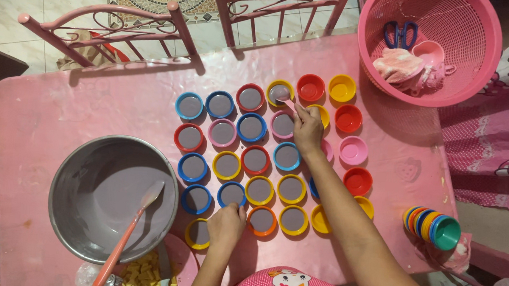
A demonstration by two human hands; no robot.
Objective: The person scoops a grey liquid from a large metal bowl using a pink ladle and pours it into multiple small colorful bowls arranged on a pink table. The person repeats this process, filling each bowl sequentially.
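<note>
right hand: right hand (307, 130) reaches out over the cup rows, fingers closed round the handle of a small spoon (286, 97)
spoon: bowl holds grey batter, sits over the yellow cup (280, 91) in the top row
left hand: left hand (225, 224) rests at the near edge, fingers curled loosely, nothing clamped in them; fingertips touch the rim of a blue cup (232, 193) in the front rows
filled cups: small round plastic moulds in blue, red, pink, yellow, orange, set in rows mid-table, most filled with grey batter
empty cups: red cup (310, 87), yellow cup (342, 87), red one (349, 118), pink one (353, 150) and another red (357, 180) on the right side, no batter in them
stacked cups: stack of spare cups (431, 226) lying on its side near the right table edge, green one at the end
bowl: large metal bowl (60, 204) at left, grey batter inside, orange-handled spatula (125, 240) leaning in it
basket: pink plastic basket (478, 69) at top right, holds blue-handled scissors (400, 34), a pink cloth and a pink cup
table: pink table (78, 107), all cups stand on it
chairs: two pink metal chair backs beyond the far edge
</note>
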